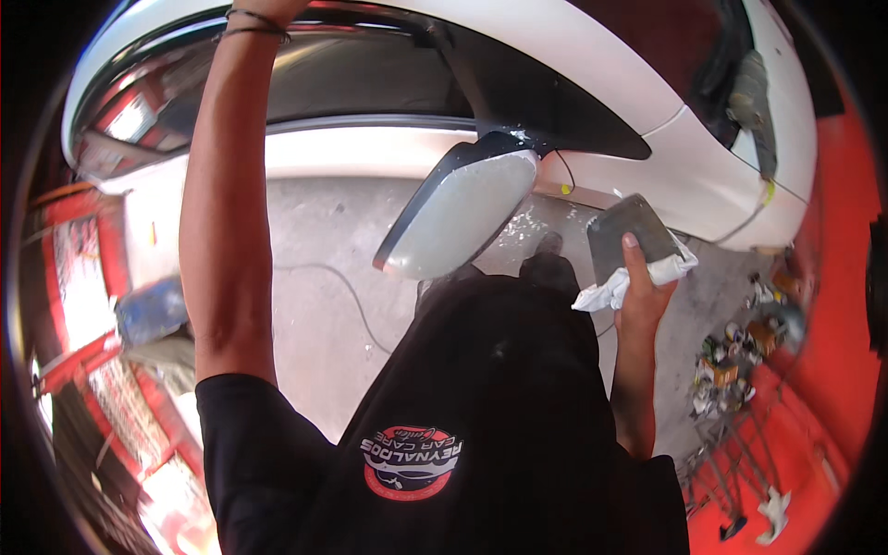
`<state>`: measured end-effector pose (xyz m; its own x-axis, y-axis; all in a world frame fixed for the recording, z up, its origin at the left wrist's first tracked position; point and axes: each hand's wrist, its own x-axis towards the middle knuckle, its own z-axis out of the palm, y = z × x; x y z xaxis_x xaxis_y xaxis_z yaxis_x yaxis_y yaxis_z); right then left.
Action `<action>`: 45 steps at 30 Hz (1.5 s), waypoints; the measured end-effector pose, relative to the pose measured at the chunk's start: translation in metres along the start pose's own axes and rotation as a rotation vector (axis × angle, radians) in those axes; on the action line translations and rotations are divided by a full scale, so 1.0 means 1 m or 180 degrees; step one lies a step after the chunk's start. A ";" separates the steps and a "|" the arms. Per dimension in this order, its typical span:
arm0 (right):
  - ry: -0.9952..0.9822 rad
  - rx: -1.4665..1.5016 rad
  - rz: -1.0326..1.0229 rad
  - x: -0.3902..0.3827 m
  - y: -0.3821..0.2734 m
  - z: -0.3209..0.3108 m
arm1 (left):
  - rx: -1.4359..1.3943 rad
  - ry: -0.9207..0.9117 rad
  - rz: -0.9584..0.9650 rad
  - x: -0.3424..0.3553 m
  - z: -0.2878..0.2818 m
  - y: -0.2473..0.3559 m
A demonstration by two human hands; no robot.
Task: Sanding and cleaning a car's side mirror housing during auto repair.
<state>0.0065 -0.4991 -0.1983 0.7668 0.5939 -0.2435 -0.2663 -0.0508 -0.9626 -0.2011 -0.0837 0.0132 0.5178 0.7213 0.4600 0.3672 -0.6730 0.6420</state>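
Note:
My right hand (645, 298) is closed round a flat, grey, rounded-square piece (618, 239) and a crumpled white cloth or paper (673, 268), with the thumb pressed on the grey face. What the grey piece is, I cannot make out. Left of it, a side mirror (461, 215) with a pale grey, dull cover sticks out from a white car (610, 65). White specks mark its black base. My left hand (277, 7) reaches up to the car's roof at the upper edge of the view; its fingers are out of the picture.
A cable (342, 294) runs across the grey floor (310, 222), which has white flecks below the mirror. Cans and clutter (726, 365) stand by the red wall (846, 305) at right, near a metal stand (740, 458). A blue container (153, 310) is at left.

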 end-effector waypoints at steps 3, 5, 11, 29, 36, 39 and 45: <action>-0.0299 0.0230 0.0487 0.018 0.004 -0.027 | 0.0258 0.0345 0.0020 -0.064 0.005 0.029; -0.0498 0.0250 0.0713 0.027 0.003 -0.041 | 0.0790 0.0154 -0.0091 -0.121 0.002 0.051; -0.0615 0.0124 0.0997 0.049 -0.006 -0.052 | 0.2375 -0.0531 -0.0577 -0.280 0.050 0.106; -0.1149 0.1323 0.1608 -0.062 -0.041 -0.025 | -0.3995 -0.1167 -0.2598 -0.401 0.186 0.176; -0.1370 0.1070 0.1574 -0.086 -0.043 -0.008 | -0.3481 -0.0928 -0.2651 -0.414 0.175 0.179; -0.1475 0.1094 0.1757 -0.088 -0.047 -0.008 | -0.3237 -0.1018 -0.2626 -0.415 0.153 0.176; -0.1898 0.0982 0.1964 -0.061 -0.035 0.015 | -0.2847 -0.0382 -0.2705 -0.392 0.146 0.182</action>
<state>-0.0392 -0.5218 -0.1478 0.0300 0.8536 -0.5201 -0.7393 -0.3312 -0.5863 -0.2249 -0.5131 -0.1399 0.4582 0.8230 -0.3356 -0.0106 0.3827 0.9238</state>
